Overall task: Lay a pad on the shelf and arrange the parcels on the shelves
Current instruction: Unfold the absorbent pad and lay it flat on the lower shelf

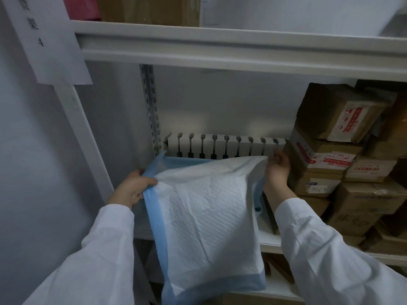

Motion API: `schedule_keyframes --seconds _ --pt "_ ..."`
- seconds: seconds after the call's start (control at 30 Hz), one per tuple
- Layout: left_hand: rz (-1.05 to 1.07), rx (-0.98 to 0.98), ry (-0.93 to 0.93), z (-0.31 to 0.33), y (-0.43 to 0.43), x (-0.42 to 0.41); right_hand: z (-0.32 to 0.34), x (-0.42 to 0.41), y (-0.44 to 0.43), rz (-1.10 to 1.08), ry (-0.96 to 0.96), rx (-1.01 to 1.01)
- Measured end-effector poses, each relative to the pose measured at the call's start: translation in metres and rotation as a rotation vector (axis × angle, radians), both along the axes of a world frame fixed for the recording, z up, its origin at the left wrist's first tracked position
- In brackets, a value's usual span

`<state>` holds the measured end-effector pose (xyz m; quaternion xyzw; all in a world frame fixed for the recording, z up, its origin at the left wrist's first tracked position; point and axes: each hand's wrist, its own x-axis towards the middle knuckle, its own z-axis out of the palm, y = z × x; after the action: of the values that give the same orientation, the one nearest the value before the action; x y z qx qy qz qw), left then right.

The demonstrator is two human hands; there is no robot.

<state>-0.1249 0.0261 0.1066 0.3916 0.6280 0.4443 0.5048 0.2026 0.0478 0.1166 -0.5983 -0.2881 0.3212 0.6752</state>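
Observation:
A white quilted pad [204, 216] with a blue border drapes over the front edge of the middle shelf [269, 239], its far part lying on the shelf's left half. My left hand [132, 188] grips the pad's left blue edge. Over by the boxes, my right hand [278, 170] pinches the pad's far right corner. Stacked cardboard parcels [330, 164] fill the right part of the same shelf, right beside my right hand.
The upper shelf beam [220, 49] runs overhead with a brown box [149, 9] and a red item [81, 7] above it. A paper label [44, 38] hangs on the left post. A white radiator [220, 146] lines the wall behind the shelf.

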Motion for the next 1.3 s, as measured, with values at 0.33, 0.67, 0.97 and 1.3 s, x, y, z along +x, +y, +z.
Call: schedule_keyframes --seconds 0.33,0.67,0.97,1.3 --pt "0.246 0.350 0.131 0.008 0.013 0.019 -0.001 -0.008 -0.002 0.211 -0.162 0.041" --pt "0.205 0.322 0.258 0.020 0.015 0.013 0.009 0.007 0.007 0.046 -0.222 0.005" --pt "0.375 0.457 0.352 0.020 0.020 0.014 0.024 0.014 0.006 0.131 -0.321 -0.093" --pt "0.066 0.414 0.745 0.043 0.028 0.035 0.032 0.013 0.011 0.078 -0.899 -0.317"
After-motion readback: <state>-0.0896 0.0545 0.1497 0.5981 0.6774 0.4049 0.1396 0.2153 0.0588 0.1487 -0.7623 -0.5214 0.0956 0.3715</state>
